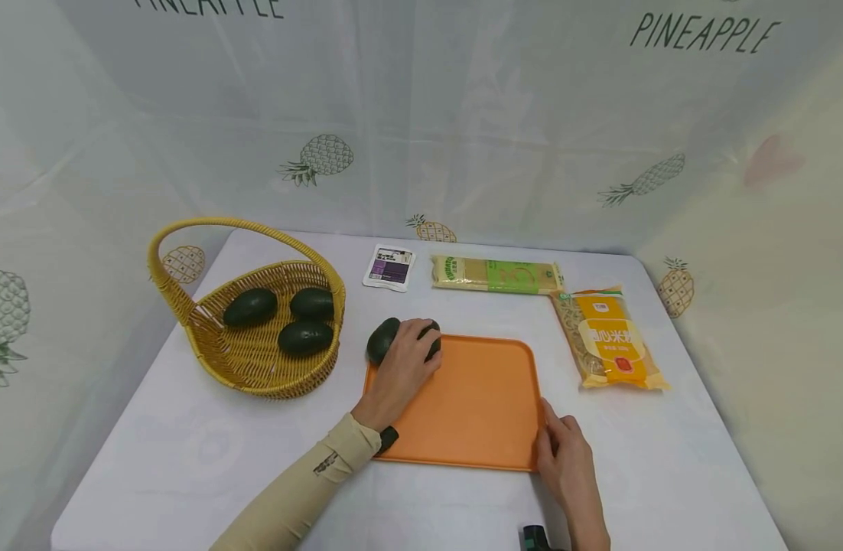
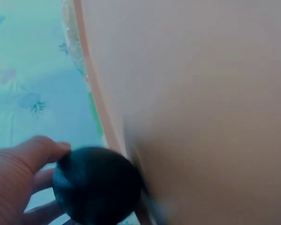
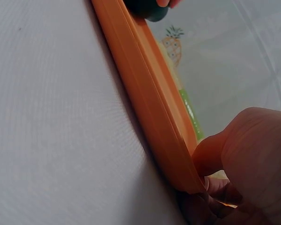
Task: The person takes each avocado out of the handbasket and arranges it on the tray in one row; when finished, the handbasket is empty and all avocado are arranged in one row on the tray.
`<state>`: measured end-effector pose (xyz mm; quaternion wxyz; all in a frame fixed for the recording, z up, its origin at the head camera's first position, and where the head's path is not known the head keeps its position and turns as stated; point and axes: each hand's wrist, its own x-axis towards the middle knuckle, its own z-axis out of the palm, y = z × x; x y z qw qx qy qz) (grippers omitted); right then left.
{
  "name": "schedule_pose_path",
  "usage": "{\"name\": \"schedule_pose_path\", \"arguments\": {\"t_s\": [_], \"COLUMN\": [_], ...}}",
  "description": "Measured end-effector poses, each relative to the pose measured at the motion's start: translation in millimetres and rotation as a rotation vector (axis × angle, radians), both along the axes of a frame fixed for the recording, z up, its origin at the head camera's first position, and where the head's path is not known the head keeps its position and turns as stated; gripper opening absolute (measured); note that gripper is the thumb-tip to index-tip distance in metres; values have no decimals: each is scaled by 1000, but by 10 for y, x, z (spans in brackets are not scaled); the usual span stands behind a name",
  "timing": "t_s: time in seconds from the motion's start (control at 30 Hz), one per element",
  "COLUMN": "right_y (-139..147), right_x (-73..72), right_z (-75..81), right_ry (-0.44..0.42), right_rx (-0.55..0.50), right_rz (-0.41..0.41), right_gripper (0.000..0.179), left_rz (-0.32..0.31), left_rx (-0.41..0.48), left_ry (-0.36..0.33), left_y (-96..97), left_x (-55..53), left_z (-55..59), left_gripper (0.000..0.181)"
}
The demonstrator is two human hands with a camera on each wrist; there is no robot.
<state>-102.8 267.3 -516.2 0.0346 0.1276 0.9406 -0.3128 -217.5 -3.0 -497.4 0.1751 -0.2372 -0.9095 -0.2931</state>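
At the far left corner of an orange tray (image 1: 483, 398), my left hand (image 1: 408, 367) curls over a dark green avocado (image 1: 431, 339). In the left wrist view, thumb and fingers lie round this avocado (image 2: 98, 185). A dark green avocado surface (image 1: 382, 340) also shows left of the hand; the hand covers the middle, so whether it is a second fruit I cannot tell. My right hand (image 1: 568, 459) pinches the tray's near right edge. In the right wrist view, the thumb lies over the tray rim (image 3: 150, 89), with fingers curled beneath.
A yellow wicker basket (image 1: 256, 389) with a tall handle stands left, holding three avocados (image 1: 249, 308). Behind the tray lie a small white-and-purple packet (image 1: 390, 268) and a long green-labelled noodle pack (image 1: 497, 275). An orange-and-yellow bag (image 1: 609, 338) lies right on the white table (image 1: 222, 459).
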Motion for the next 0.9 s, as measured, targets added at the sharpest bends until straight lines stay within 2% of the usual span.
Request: {"name": "schedule_pose_path", "arguments": {"t_s": [0.1,0.2,0.37,0.47,0.63,0.7,0.9], "right_y": [-3,-5,-11,-12,-15,-20,-36], "right_x": [0,-1,-2,-1,-2,-2,-4], "right_z": [-1,0,-2,-5,-2,-1,-6], "right_ry": [1,-3,-5,-2,-2,-2,4], "right_rx": [1,2,3,7,10,9,13], "right_rz": [-2,-8,-14,-15,-20,-22,-30], "right_gripper": [52,52,52,52,52,52,52], "left_rz": [12,-5,-32,-41,-57,-52,-29], "left_rx": [-23,-40,-67,-117,-215,-239,-254], "left_ry": [-31,-56,-52,-9,128,162,168], "left_y": [-25,-67,-150,-182,-183,-174,-151], "left_x": [-3,-1,-16,-30,-63,-73,-82], "left_z": [24,54,76,80,60,44,11], "left_gripper": [24,30,41,42,42,43,44]}}
